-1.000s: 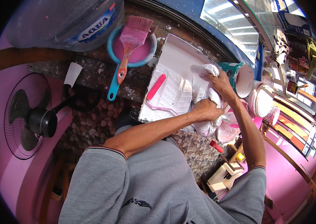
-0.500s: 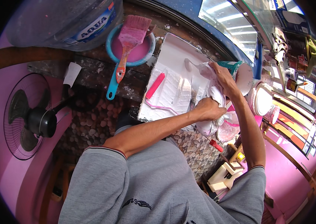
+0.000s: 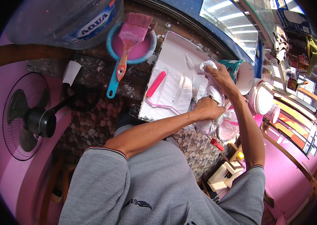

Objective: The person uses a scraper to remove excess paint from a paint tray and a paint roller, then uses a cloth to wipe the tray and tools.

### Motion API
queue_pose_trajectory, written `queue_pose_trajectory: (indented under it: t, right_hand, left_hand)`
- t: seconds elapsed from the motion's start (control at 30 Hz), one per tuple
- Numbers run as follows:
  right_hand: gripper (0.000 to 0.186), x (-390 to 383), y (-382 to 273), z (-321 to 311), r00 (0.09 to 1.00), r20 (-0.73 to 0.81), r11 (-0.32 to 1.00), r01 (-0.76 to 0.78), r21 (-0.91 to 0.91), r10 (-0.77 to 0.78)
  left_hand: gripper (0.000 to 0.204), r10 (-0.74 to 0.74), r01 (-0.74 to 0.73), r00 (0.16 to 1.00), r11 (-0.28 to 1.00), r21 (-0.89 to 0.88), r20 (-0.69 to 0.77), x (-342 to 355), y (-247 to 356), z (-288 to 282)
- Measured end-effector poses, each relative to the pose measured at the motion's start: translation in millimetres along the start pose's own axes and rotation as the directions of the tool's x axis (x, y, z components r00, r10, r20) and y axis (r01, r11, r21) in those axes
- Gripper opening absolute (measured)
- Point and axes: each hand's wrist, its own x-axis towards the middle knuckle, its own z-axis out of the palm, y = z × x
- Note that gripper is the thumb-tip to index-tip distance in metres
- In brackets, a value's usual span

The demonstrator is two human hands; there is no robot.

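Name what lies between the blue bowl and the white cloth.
The head view shows a strip of paint-spotted wood beside the blue bowl, then the white tray, up to the white cloth.

One left hand (image 3: 208, 108), one right hand (image 3: 221, 75), one cloth (image 3: 214, 91), one tray (image 3: 186, 43)
Two forearms show, one left forearm (image 3: 154, 129) and one right forearm (image 3: 246, 123), and one grey shirt (image 3: 158, 168) with two sleeves (image 3: 94, 165); among the tools are one wide brush (image 3: 134, 29), one pink roller (image 3: 156, 84), one scraper (image 3: 72, 72) and one red handle (image 3: 217, 144); buckets number at least three, being one green bucket (image 3: 235, 66), one larger white bucket (image 3: 264, 102) and one smaller white bucket (image 3: 274, 114); there is one blue dipper (image 3: 109, 47), one big bottle (image 3: 61, 28) and one fan (image 3: 40, 122), while the small items (image 3: 297, 71) at far right are too crowded to count.
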Motion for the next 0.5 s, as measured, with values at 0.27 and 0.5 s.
queue_pose_trajectory:
  t: [0.27, 0.5]
  right_hand:
    - [0.029, 8.0, -5.8, 6.0, 0.992, 0.04, 0.991, 0.118, 0.06, -0.121]
    - [0.033, 3.3, -14.1, 7.8, 0.991, -0.058, 0.992, 0.12, 0.046, -0.117]
  left_hand:
    - [0.067, -0.039, 0.038, 0.999, 0.998, -0.058, -0.026, -5.9, 2.0, -12.3]
    - [0.064, -0.061, 0.062, 0.998, 0.996, -0.06, 0.008, -11.5, 6.5, -22.9]
